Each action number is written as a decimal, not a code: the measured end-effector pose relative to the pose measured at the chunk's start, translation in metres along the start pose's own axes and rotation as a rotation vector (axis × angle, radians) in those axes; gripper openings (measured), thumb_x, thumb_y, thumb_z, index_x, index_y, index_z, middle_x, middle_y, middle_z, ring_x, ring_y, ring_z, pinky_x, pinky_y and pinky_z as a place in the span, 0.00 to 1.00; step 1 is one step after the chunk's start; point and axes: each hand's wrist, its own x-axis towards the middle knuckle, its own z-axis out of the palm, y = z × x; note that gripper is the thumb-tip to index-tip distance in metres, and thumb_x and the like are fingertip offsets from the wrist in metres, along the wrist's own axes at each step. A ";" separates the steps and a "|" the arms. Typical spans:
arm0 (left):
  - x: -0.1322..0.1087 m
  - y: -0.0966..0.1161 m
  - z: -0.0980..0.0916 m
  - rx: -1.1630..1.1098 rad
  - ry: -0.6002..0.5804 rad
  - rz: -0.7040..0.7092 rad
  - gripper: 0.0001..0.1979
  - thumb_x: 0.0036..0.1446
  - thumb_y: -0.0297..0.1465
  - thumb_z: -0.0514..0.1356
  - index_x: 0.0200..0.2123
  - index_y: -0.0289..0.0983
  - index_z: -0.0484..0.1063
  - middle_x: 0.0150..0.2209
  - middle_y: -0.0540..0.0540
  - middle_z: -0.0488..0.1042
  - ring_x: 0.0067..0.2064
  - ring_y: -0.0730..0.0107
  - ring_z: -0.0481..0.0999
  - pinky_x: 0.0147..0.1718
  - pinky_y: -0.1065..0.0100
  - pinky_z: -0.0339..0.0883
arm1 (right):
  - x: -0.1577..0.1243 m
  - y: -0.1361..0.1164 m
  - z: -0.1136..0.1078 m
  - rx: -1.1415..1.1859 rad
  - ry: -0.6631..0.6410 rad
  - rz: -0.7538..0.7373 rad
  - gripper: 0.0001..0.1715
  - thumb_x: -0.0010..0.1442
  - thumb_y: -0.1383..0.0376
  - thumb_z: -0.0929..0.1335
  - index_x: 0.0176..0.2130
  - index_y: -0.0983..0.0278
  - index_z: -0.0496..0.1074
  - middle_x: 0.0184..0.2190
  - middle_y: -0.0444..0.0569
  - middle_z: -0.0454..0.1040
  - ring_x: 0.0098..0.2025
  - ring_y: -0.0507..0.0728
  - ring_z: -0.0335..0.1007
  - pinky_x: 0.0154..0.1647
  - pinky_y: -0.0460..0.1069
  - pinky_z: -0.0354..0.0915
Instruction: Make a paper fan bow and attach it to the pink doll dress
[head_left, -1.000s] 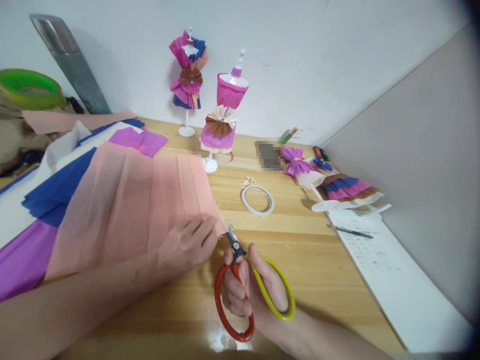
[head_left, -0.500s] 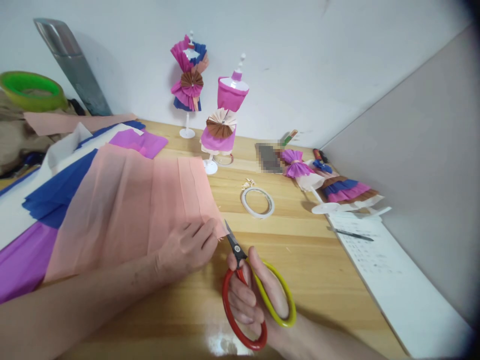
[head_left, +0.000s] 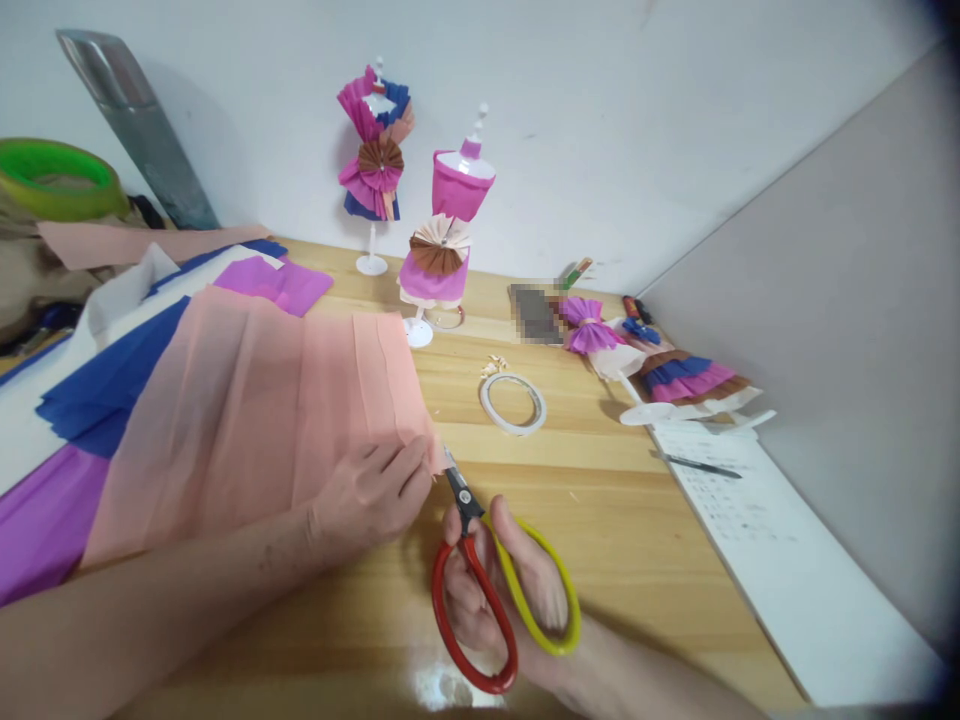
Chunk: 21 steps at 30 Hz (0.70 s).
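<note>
A wide sheet of peach crepe paper (head_left: pixel 262 400) lies across the left of the table, over blue and purple sheets. My left hand (head_left: pixel 382 490) is closed on its near right corner, fingers pinching the edge. In my right hand (head_left: pixel 487 590) is a pair of scissors (head_left: pixel 466 500) with one red and one yellow handle, thumb through the yellow loop and fingers in the red one. The blades point away from me and their tips meet the paper's right edge, just beside my left fingertips. How far the blades are apart at the tips is hard to make out.
Two small dress forms (head_left: pixel 375 160) (head_left: pixel 450 230) in paper dresses stand at the back. A tape roll (head_left: pixel 514 404) lies mid-table. To the right are a dress form lying down (head_left: pixel 675 375), a pen (head_left: pixel 703 466) and a written sheet (head_left: pixel 780 560). A bottle (head_left: pixel 142 130) leans back left.
The scissors have moved slightly left and up to the paper's edge, and their handles have turned a little. My left hand keeps its pinch on the corner.
</note>
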 end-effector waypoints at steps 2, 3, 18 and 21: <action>-0.001 0.000 0.000 0.001 0.001 0.000 0.11 0.62 0.21 0.51 0.32 0.30 0.73 0.33 0.40 0.80 0.32 0.66 0.79 0.31 0.67 0.75 | 0.000 -0.002 0.003 -0.012 0.006 0.008 0.30 0.55 0.40 0.67 0.37 0.63 0.67 0.20 0.45 0.72 0.18 0.49 0.63 0.19 0.42 0.53; -0.001 0.000 0.000 0.000 -0.002 0.003 0.11 0.62 0.21 0.52 0.32 0.30 0.73 0.34 0.40 0.80 0.32 0.66 0.79 0.31 0.67 0.75 | 0.000 -0.002 0.005 -0.014 -0.001 0.011 0.30 0.54 0.40 0.67 0.37 0.63 0.67 0.22 0.46 0.73 0.19 0.50 0.65 0.20 0.43 0.55; -0.002 -0.001 0.000 -0.007 -0.013 0.014 0.12 0.62 0.21 0.49 0.34 0.31 0.72 0.36 0.39 0.79 0.35 0.66 0.78 0.34 0.66 0.75 | 0.000 -0.002 0.006 -0.027 -0.017 -0.078 0.29 0.59 0.41 0.64 0.37 0.64 0.68 0.20 0.46 0.72 0.16 0.49 0.62 0.19 0.44 0.54; -0.001 -0.001 -0.001 -0.024 -0.016 0.024 0.12 0.62 0.21 0.49 0.35 0.29 0.72 0.36 0.38 0.79 0.35 0.66 0.78 0.33 0.66 0.75 | 0.001 -0.001 0.007 -0.040 -0.016 -0.076 0.29 0.59 0.40 0.64 0.36 0.63 0.67 0.21 0.45 0.72 0.16 0.49 0.61 0.19 0.44 0.54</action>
